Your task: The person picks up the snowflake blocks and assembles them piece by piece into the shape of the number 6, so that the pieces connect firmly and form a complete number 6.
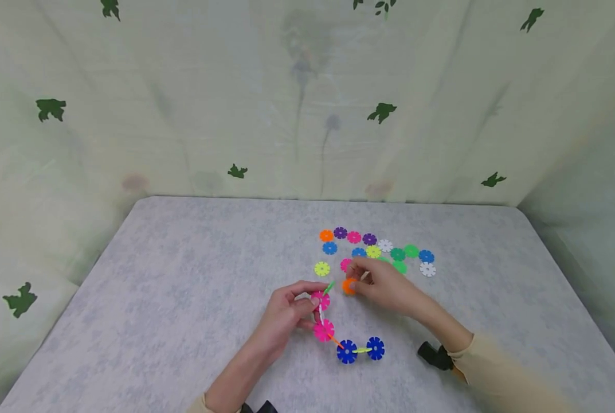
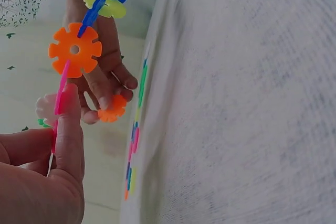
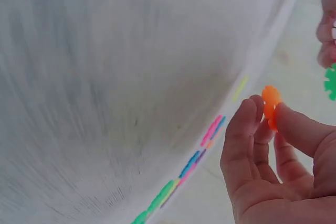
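My left hand [image 1: 289,312] pinches a pink notched disc [image 1: 325,300] in a chain of interlocking snowflake discs. From a green disc [image 1: 329,288] at the top, the chain runs through a white disc and another pink disc [image 1: 324,330]. An orange disc [image 2: 75,50] then links to a blue disc [image 1: 347,351], a yellow disc [image 1: 361,350] and an end blue disc [image 1: 376,348]. Between thumb and fingertips my right hand [image 1: 384,284] holds a loose orange disc [image 3: 270,103]. This disc is just right of the green one, apart from it.
Several loose discs lie on the grey tabletop [image 1: 199,258] beyond my hands, among them an orange disc [image 1: 326,236], a yellow disc [image 1: 322,268] and a white disc [image 1: 428,269]. A pale curtain [image 1: 194,115] with green bird shapes hangs behind the table.
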The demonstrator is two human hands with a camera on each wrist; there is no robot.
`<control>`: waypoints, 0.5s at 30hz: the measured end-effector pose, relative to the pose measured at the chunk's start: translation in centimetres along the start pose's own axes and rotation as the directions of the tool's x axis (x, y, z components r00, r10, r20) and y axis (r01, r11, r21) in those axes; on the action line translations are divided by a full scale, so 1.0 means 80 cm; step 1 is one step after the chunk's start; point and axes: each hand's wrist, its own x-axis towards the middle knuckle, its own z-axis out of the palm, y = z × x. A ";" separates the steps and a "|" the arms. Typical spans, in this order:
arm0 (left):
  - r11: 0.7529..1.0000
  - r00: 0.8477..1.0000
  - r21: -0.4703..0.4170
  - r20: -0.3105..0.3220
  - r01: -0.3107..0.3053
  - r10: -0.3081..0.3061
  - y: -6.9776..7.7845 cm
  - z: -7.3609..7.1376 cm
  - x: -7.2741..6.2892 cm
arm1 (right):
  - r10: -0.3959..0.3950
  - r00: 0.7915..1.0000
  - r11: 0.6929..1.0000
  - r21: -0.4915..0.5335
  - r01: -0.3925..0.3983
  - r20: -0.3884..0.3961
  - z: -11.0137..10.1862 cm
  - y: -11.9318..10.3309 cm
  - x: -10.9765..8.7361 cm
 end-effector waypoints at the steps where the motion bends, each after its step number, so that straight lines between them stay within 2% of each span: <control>1: 1.000 1.000 -0.002 -0.001 0.006 -0.006 0.000 0.000 0.000 | 0.000 1.000 1.000 0.026 0.000 -0.015 0.000 0.000 -0.006; 4: 1.000 1.000 -0.003 -0.004 0.011 -0.011 0.001 0.002 0.000 | -0.008 0.999 0.996 0.083 0.013 -0.051 0.000 -0.003 -0.021; 8: 1.000 1.000 0.009 -0.008 0.011 -0.011 0.001 0.003 -0.001 | 0.020 0.995 0.989 0.150 -0.005 -0.098 0.000 -0.011 -0.039; 11: 1.000 1.000 0.021 -0.004 0.014 -0.013 0.001 0.004 -0.003 | 0.064 0.989 0.971 0.236 -0.031 -0.134 0.001 -0.018 -0.051; 15: 0.999 1.000 0.037 0.001 0.020 -0.020 0.002 0.007 -0.004 | 0.126 0.972 0.933 0.356 -0.049 -0.198 0.005 -0.027 -0.063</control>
